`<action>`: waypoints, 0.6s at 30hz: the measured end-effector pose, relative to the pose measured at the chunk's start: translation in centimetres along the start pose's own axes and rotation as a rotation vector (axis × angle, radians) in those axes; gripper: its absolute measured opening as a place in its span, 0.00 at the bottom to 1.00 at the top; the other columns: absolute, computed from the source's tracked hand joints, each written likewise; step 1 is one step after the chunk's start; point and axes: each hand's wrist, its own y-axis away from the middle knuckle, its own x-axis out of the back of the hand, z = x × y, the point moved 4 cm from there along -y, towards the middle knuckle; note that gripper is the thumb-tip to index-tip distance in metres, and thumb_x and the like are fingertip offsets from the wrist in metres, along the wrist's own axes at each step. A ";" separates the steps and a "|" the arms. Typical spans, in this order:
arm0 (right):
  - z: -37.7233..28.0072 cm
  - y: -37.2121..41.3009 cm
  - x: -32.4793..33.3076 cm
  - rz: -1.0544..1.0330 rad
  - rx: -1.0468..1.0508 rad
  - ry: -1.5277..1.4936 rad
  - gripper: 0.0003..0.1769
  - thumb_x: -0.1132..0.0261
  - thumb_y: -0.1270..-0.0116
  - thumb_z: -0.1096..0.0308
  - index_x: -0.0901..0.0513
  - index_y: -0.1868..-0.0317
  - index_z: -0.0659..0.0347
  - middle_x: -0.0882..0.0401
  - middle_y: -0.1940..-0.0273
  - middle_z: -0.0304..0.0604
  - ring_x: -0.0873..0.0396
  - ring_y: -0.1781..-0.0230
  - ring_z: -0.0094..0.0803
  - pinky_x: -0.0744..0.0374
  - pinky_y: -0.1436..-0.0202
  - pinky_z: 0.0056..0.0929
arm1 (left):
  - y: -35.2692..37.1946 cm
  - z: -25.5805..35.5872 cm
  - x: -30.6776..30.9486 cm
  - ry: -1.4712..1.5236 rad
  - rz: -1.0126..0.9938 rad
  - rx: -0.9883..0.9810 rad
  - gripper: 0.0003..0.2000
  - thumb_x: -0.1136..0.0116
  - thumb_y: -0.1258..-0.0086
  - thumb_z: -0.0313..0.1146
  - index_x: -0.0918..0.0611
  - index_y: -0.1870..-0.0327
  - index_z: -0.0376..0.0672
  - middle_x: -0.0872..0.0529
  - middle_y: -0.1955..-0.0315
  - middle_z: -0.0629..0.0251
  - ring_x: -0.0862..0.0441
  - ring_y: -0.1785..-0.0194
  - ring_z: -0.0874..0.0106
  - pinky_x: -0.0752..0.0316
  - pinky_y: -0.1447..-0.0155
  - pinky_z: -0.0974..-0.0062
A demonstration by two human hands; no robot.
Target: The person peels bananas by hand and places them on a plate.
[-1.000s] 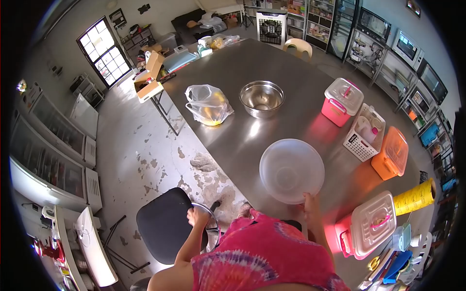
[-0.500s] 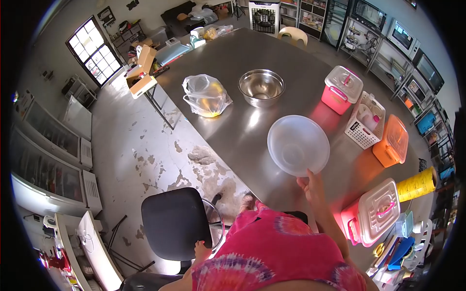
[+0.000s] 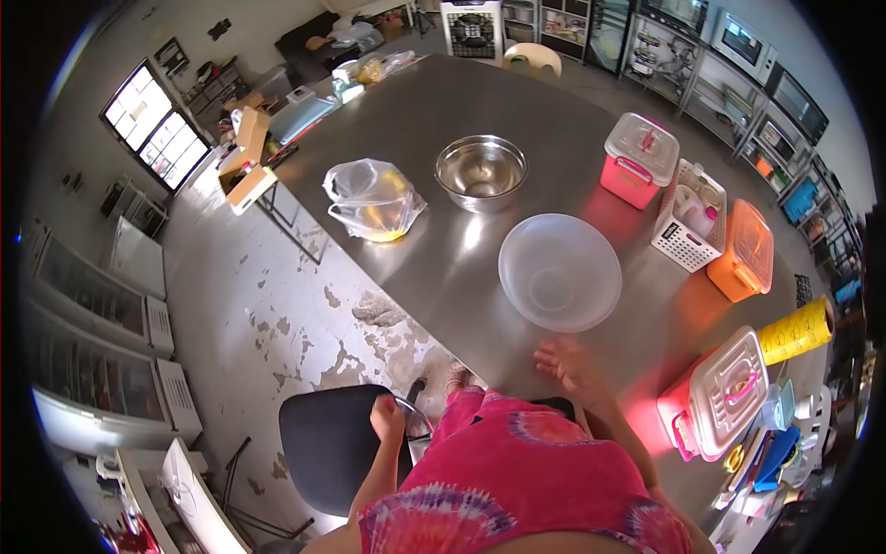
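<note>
A translucent white plastic bowl (image 3: 560, 273) sits on the steel table (image 3: 434, 319). My right hand (image 3: 567, 366) is just in front of it, apart from its rim, slightly blurred, with fingers spread and nothing held. Over the black chair seat (image 3: 323, 443), my left hand (image 3: 388, 418) is loosely curled, with no object visible in it. Beyond the plastic bowl stands a shiny metal mixing bowl (image 3: 481, 172). To its left lies a knotted clear plastic bag (image 3: 374, 201) with something yellow inside.
Along the right side stand a pink lidded box (image 3: 640, 160), a white basket (image 3: 689, 218) holding bottles, an orange box (image 3: 742, 251), a nearer pink box (image 3: 712, 394) and a yellow roll (image 3: 796, 331). An open cardboard box (image 3: 247, 166) is at the far left.
My right hand has let go of the plastic bowl's rim and drawn back toward me. My left hand has risen and moved forward above the chair. The view has shifted slightly.
</note>
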 end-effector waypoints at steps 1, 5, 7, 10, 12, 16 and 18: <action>0.5 -0.1 -1.3 -0.127 -0.092 0.031 0.41 0.36 0.40 0.62 0.51 0.32 0.58 0.34 0.42 0.45 0.26 0.53 0.35 0.24 0.53 0.33 | -3.3 1.6 -1.4 -0.083 0.115 -0.131 0.03 0.47 0.47 0.24 0.22 0.72 0.39 0.22 0.80 0.57 0.23 0.76 0.59 0.29 0.68 0.64; 2.2 -3.9 -4.4 -0.017 -0.367 0.305 0.42 0.37 0.39 0.62 0.53 0.32 0.64 0.30 0.47 0.44 0.26 0.53 0.32 0.24 0.53 0.29 | -16.2 13.1 -0.2 0.237 0.141 -0.317 0.06 0.51 0.44 0.19 0.23 0.68 0.39 0.23 0.75 0.59 0.25 0.74 0.64 0.30 0.71 0.71; 3.6 -5.8 -5.4 -0.052 -0.446 0.406 0.40 0.38 0.37 0.63 0.52 0.32 0.63 0.27 0.49 0.43 0.26 0.53 0.28 0.24 0.54 0.25 | -23.2 15.5 1.0 0.230 0.300 -0.422 0.05 0.51 0.42 0.19 0.23 0.67 0.38 0.23 0.74 0.61 0.24 0.71 0.67 0.30 0.72 0.74; 5.8 -9.6 -6.8 -0.077 -0.435 0.420 0.38 0.39 0.37 0.61 0.48 0.32 0.63 0.28 0.47 0.42 0.26 0.53 0.26 0.25 0.54 0.22 | -34.2 16.7 2.2 0.280 0.387 -0.452 0.06 0.44 0.44 0.20 0.22 0.67 0.42 0.21 0.62 0.61 0.26 0.51 0.66 0.28 0.54 0.68; 5.8 -11.7 -9.1 -0.120 -0.375 0.532 0.38 0.39 0.37 0.60 0.47 0.32 0.63 0.29 0.45 0.43 0.26 0.52 0.27 0.25 0.53 0.23 | -39.4 18.4 2.0 0.303 0.288 -0.673 0.08 0.41 0.46 0.20 0.20 0.67 0.44 0.25 0.51 0.57 0.34 0.40 0.61 0.35 0.40 0.67; 3.0 -15.8 -16.7 -0.220 -0.133 0.966 0.38 0.39 0.39 0.59 0.45 0.34 0.64 0.34 0.40 0.52 0.29 0.44 0.39 0.28 0.45 0.29 | -43.7 22.4 0.1 0.372 -0.378 -0.732 0.17 0.40 0.47 0.18 0.19 0.55 0.42 0.28 0.44 0.55 0.34 0.39 0.64 0.39 0.38 0.72; 0.5 -17.7 -21.9 -0.231 0.042 1.193 0.36 0.40 0.39 0.60 0.43 0.34 0.64 0.38 0.38 0.55 0.34 0.41 0.44 0.32 0.41 0.33 | -43.5 23.6 -2.2 0.522 -0.610 -0.657 0.18 0.41 0.46 0.20 0.21 0.52 0.40 0.23 0.54 0.61 0.27 0.48 0.70 0.34 0.44 0.75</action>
